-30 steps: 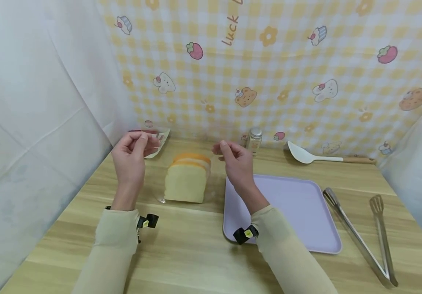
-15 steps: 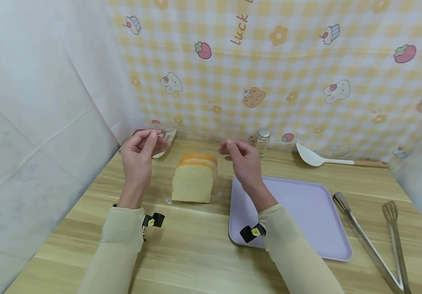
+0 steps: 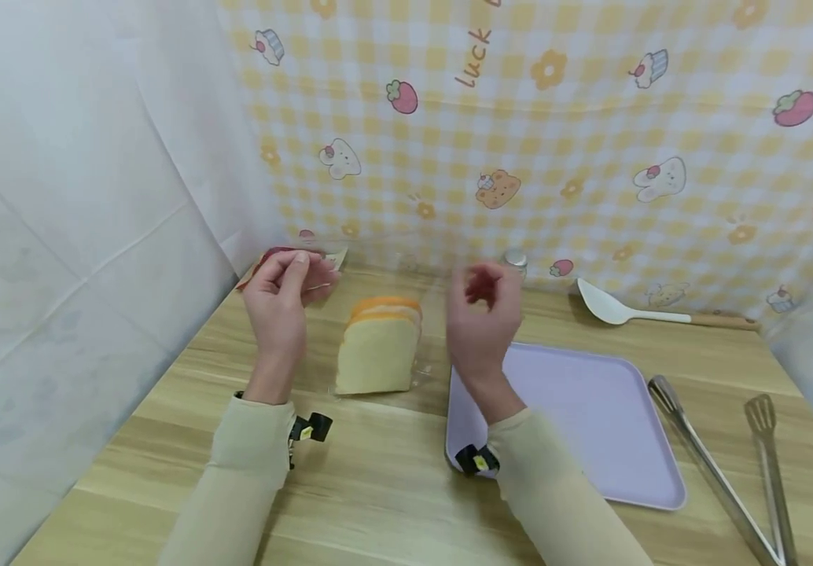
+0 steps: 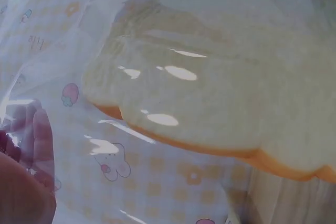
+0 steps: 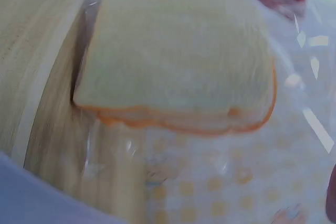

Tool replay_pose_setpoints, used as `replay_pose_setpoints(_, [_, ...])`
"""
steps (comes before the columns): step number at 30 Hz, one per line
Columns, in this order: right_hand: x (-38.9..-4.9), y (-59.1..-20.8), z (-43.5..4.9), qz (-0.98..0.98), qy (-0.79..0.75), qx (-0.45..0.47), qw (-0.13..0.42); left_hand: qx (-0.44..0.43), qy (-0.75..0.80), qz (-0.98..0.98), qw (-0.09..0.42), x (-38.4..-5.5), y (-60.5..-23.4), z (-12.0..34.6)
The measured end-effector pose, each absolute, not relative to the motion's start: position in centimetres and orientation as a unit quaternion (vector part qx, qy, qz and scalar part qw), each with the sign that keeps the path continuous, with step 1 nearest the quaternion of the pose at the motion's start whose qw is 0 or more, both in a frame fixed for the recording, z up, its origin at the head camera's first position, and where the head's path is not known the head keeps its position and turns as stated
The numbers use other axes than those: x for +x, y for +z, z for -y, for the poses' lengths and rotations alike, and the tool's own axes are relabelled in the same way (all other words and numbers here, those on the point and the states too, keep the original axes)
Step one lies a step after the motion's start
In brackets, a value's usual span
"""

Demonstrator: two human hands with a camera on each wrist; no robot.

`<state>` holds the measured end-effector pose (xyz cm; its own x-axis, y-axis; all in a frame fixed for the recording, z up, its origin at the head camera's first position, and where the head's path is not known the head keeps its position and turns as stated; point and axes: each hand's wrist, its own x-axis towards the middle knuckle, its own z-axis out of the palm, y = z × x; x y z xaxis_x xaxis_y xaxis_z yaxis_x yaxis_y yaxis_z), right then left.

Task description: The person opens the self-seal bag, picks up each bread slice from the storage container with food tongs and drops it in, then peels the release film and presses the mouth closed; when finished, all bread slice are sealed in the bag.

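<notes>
Slices of toast bread (image 3: 378, 358) with an orange-brown crust stand upright inside a clear plastic bag (image 4: 105, 145) on the wooden table. My left hand (image 3: 282, 295) pinches the bag's upper edge between thumb and fingers, up and left of the bread. On the other side, my right hand (image 3: 480, 322) is blurred, its fingers curled in at the bag's right edge; I cannot tell whether it grips the film. Between the hands the transparent film spreads above the bread, and glare shows on it in both wrist views.
A lilac tray (image 3: 590, 424) lies under and right of my right forearm. Metal tongs (image 3: 714, 472) rest beyond it. A white spoon (image 3: 608, 306) with a wooden handle and a shaker (image 3: 516, 259) are at the back. A packet (image 3: 261, 263) lies behind my left hand.
My right hand has moved right, away from the left, and its fingers have curled further. The left still pinches the bag. The head view has turned slightly left.
</notes>
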<state>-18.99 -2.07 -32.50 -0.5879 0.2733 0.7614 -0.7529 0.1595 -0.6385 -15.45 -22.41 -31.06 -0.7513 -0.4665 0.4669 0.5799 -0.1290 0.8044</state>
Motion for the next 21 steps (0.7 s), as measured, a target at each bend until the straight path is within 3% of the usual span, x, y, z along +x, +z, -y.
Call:
replay_pose_setpoints(2, [-18.1, -31.7, 3.3, 0.620, 0.558, 0.300, 0.463, -0.053, -0.748, 0.562, 0.350, -15.4, -30.9, 22.2])
replay_pose_setpoints(6, [-17.0, -29.6, 5.9, 0.629, 0.445, 0.444, 0.456, -0.064, -0.745, 0.563, 0.352, -15.2, -30.8, 21.9])
replay_pose_setpoints(21, [-18.5, -27.2, 7.9, 0.700, 0.318, 0.458, 0.447, -0.114, -0.729, 0.580, 0.345, -14.6, -30.9, 21.6])
